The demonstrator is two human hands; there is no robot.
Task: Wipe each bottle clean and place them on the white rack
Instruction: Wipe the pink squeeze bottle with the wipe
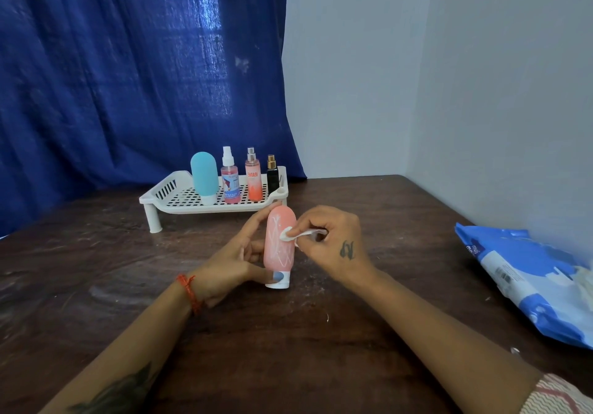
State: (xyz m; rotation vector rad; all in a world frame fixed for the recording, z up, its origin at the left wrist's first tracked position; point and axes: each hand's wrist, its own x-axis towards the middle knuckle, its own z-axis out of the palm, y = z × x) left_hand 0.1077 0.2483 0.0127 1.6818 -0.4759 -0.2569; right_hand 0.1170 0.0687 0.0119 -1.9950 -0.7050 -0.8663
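The fingertips of the right hand [333, 246] are pinching a small white wipe [296, 234] and pressing its folded end against the upper right side of the pink bottle [278, 246]. The left hand [234, 262] is gripping that bottle from the left, fingers curling round behind it and the thumb lying across the front just above the white cap [278, 282], which is resting on the dark wooden table [288, 349]. The bottle is standing cap-down, nearly upright, with white streaks showing on its face.

Just beyond it, the white rack [179, 203] is standing on short legs, its near right corner sitting close behind the top of the bottle. Four bottles are standing on its right half: a teal bottle [204, 174], a pink spray bottle [230, 182], an orange spray bottle [253, 177] and a small black spray bottle [272, 176] at the right edge. The left half of the perforated shelf is lying open.

To the right, a blue and white wipes pack [529, 282] is lying at the table's right edge, well apart from the hands. Bare tabletop is stretching left and near. A blue curtain [128, 76] is hanging behind the rack.
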